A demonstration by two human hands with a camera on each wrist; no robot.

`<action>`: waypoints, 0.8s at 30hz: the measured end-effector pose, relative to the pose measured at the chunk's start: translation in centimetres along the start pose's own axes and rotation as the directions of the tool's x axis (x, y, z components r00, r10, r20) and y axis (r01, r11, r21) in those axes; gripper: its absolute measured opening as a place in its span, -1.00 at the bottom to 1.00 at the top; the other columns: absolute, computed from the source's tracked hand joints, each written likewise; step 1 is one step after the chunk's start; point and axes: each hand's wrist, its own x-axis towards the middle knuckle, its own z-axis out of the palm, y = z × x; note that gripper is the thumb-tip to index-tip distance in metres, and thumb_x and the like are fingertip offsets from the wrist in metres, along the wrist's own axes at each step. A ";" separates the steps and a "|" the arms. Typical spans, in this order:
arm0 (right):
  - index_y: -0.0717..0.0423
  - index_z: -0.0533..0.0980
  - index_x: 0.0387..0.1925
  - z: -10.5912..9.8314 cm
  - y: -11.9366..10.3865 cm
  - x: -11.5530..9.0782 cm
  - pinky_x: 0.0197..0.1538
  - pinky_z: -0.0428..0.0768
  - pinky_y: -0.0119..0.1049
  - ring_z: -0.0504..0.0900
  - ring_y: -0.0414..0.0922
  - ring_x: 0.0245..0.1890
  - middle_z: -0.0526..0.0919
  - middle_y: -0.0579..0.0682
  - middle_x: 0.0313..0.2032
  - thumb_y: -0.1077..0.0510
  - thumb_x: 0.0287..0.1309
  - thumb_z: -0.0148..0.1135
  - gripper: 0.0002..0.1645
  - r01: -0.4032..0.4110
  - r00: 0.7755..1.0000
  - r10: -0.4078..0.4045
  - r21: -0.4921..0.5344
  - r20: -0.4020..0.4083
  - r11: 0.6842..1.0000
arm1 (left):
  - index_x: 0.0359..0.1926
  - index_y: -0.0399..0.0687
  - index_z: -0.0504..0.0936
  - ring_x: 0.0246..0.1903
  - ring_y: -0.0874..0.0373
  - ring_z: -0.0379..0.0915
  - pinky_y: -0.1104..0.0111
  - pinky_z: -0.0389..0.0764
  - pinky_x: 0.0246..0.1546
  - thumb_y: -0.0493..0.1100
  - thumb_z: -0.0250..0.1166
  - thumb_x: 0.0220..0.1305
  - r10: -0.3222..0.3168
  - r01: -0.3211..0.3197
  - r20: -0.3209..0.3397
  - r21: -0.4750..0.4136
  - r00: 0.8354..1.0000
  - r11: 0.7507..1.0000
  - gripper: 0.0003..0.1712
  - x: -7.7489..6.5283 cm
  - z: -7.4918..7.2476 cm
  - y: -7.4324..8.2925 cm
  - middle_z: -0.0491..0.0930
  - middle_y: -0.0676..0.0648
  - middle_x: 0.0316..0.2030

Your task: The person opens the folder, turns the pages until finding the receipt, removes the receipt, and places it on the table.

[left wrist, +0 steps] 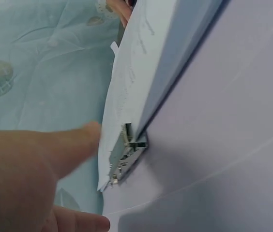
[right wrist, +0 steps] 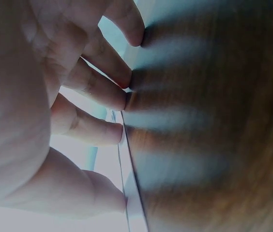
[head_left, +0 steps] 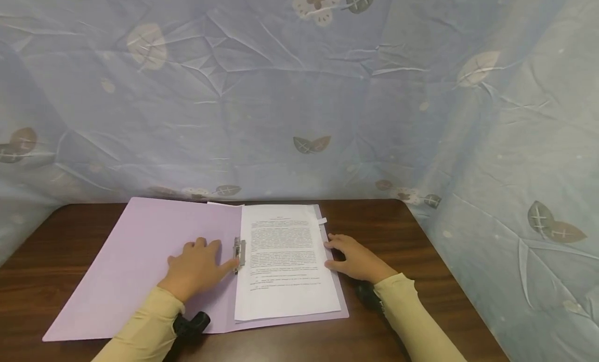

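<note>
Open folder (head_left: pixel 140 258) spans a wooden table (head_left: pixel 383 221)

Nearest to us, a person reaches in wearing pale yellow sleeves (head_left: pixel 147 320), a dark device (head_left: pixel 192 324) strapped at the left wrist and another (head_left: pixel 368 295) at the right. The left hand (head_left: pixel 197 268) is spread wide above the folder's left cover, holding nothing, its thumb pointing toward the metal clip (head_left: pixel 241 254). From the left wrist we see the thumb tip just beside that clip; we cannot tell whether the other fingertips touch the cover. The right hand (head_left: pixel 357 259) is also spread, gripping nothing, with its fingers along the right edge of the papers (head_left: pixel 281 299). In the right wrist view we find the thumb tip at that edge, while some of the other fingers reach over the bare wood.

Between the two hands, the light purple folder lies flat, its right cover beneath the papers, which sit slightly askew. The clip is at their left edge, near the fold. We can make out lines of print on the top sheet, too small to read. Farther up, a small white tab (head_left: pixel 322 221) juts from the right side.

Beyond the table's far edge, we see a wrinkled blue-grey cloth (head_left: pixel 262 117) patterned with leaves, which also hangs along the right.
</note>
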 end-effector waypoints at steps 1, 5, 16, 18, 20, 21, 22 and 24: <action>0.21 0.48 0.38 0.0 0.0 0.0 0.48 0.26 0.17 0.24 0.18 0.53 0.30 0.18 0.52 0.03 0.29 0.42 -0.30 -0.002 1.000 0.002 0.002 -0.001 1.000 | 0.36 -0.31 0.48 0.23 -0.58 0.31 -0.54 0.37 -0.06 0.51 0.16 0.31 -0.003 0.003 0.009 -0.012 1.000 1.000 0.03 0.1 0.2 0.0 0.39 -0.56 0.26; 0.20 0.48 0.38 0.1 0.0 0.0 0.49 0.25 0.16 0.24 0.17 0.53 0.29 0.16 0.52 0.01 0.29 0.41 -0.30 -0.006 1.000 0.006 0.000 -0.004 1.000 | 0.39 -0.34 0.42 0.19 -0.60 0.32 -0.45 0.49 -0.14 0.61 0.11 0.26 0.005 -0.004 0.025 -0.045 1.000 0.999 0.16 0.5 0.6 -0.1 0.38 -0.58 0.25; 0.21 0.49 0.37 0.0 0.1 -0.1 0.49 0.25 0.16 0.23 0.17 0.53 0.29 0.16 0.52 -0.01 0.34 0.35 -0.33 0.005 1.000 -0.005 -0.006 -0.001 1.000 | 0.39 -0.38 0.42 0.16 -0.59 0.34 -0.38 0.55 -0.18 0.63 0.37 -0.05 0.047 -0.046 0.039 -0.028 0.998 0.999 0.32 0.2 1.0 -0.1 0.41 -0.57 0.19; 0.23 0.50 0.33 -0.1 0.0 -0.2 0.49 0.24 0.16 0.23 0.17 0.53 0.30 0.17 0.52 0.02 0.34 0.35 -0.37 0.009 1.000 -0.009 0.000 -0.004 1.000 | 0.39 -0.38 0.41 0.16 -0.59 0.34 -0.37 0.55 -0.17 0.62 0.38 -0.05 0.047 -0.046 0.045 -0.028 0.998 0.999 0.32 0.1 0.9 0.0 0.41 -0.57 0.19; 0.22 0.53 0.29 -0.2 -0.2 -0.2 0.49 0.24 0.16 0.25 0.17 0.52 0.32 0.17 0.51 0.05 0.34 0.35 -0.42 0.004 1.000 -0.003 0.008 -0.012 1.000 | 0.39 -0.39 0.41 0.17 -0.59 0.34 -0.37 0.56 -0.15 0.61 0.39 -0.05 0.050 -0.049 0.050 -0.028 0.997 0.998 0.32 0.0 0.8 0.1 0.41 -0.58 0.20; 0.22 0.54 0.26 -0.2 -0.3 -0.1 0.49 0.25 0.16 0.26 0.17 0.52 0.33 0.16 0.50 0.06 0.34 0.35 -0.45 -0.002 1.000 0.002 0.008 -0.020 1.000 | 0.39 -0.39 0.41 0.16 -0.60 0.35 -0.36 0.57 -0.15 0.60 0.40 -0.05 0.055 -0.054 0.052 -0.024 0.997 0.998 0.32 0.0 0.7 0.1 0.41 -0.58 0.20; 0.21 0.56 0.23 -0.2 -0.4 -0.1 0.48 0.26 0.16 0.28 0.17 0.51 0.35 0.16 0.49 0.06 0.34 0.35 -0.49 -0.011 0.999 0.012 0.006 -0.029 1.000 | 0.39 -0.39 0.42 0.15 -0.59 0.36 -0.35 0.57 -0.14 0.59 0.41 -0.05 0.060 -0.059 0.053 -0.021 0.997 0.998 0.31 0.0 0.7 0.1 0.42 -0.58 0.19; 0.16 0.59 0.17 -0.2 -0.5 0.0 0.47 0.29 0.15 0.32 0.15 0.49 0.39 0.13 0.47 0.05 0.34 0.36 -0.55 -0.039 0.998 0.039 -0.006 -0.049 0.999 | 0.38 -0.40 0.44 0.13 -0.58 0.38 -0.33 0.58 -0.13 0.56 0.44 -0.06 0.074 -0.073 0.054 -0.017 0.996 0.997 0.29 -0.1 0.6 0.2 0.43 -0.57 0.18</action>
